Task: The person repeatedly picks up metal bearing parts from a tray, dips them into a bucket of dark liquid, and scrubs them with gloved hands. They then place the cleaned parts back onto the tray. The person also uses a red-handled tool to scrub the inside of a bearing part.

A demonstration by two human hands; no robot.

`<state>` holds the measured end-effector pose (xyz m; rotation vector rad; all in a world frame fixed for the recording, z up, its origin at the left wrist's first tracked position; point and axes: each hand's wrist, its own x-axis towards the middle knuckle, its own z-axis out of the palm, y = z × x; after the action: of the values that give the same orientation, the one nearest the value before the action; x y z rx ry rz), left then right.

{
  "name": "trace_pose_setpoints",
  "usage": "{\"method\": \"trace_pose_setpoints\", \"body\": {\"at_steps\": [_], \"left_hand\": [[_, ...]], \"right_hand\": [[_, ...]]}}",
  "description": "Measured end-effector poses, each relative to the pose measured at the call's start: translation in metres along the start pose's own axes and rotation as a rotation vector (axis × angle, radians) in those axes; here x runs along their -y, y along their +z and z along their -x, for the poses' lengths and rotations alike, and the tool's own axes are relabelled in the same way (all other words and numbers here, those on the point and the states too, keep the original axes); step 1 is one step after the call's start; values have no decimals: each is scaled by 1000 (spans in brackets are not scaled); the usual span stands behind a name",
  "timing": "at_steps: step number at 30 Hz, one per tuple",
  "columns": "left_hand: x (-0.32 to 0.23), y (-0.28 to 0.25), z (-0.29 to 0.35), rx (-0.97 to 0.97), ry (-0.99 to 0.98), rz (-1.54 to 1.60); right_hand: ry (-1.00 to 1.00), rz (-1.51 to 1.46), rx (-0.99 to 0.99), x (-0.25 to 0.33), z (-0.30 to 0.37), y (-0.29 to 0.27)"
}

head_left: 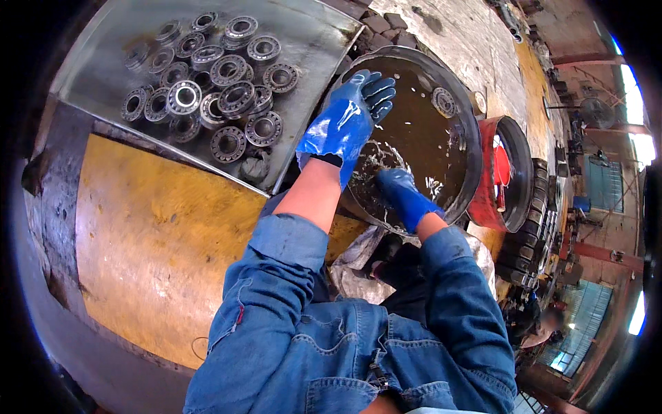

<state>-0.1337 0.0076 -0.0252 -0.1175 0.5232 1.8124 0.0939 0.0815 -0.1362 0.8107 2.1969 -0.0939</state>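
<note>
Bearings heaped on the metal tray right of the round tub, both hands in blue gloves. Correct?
Wrong side: the metal tray of bearings is left of the round tub, per the head view. Left hand and right hand: blue gloves, yes.

Heaped metal bearings point(221, 78) and a murky tub point(472, 162) mark a workshop.

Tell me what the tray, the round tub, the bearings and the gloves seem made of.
Tray: probably grey sheet metal, from its thin straight edge and dull sheen.
Round tub: dark, with a grimy rim; metal or plastic, I can't tell.
Bearings: likely steel, from the metallic glints on their rings.
Gloves: blue rubber or similar coating, from the wet-looking gloss.
</note>
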Motion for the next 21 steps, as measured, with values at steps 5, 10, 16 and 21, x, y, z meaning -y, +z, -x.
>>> {"method": "trace_pose_setpoints", "body": {"at_steps": [5,10,16,21], "left_hand": [[-2,1,-8,-33,-58,17],[1,-12,-10,2,-32,1],[0,-1,-4,-13,-44,-15],[1,-1,-6,-7,-72,10]], "right_hand": [[-25,-889,-282,-3,36,27],[-58,17,-3,31,21,-36],[123,-349,-148,2,10,-2],[315,-553,-174,10,21,1]]}}
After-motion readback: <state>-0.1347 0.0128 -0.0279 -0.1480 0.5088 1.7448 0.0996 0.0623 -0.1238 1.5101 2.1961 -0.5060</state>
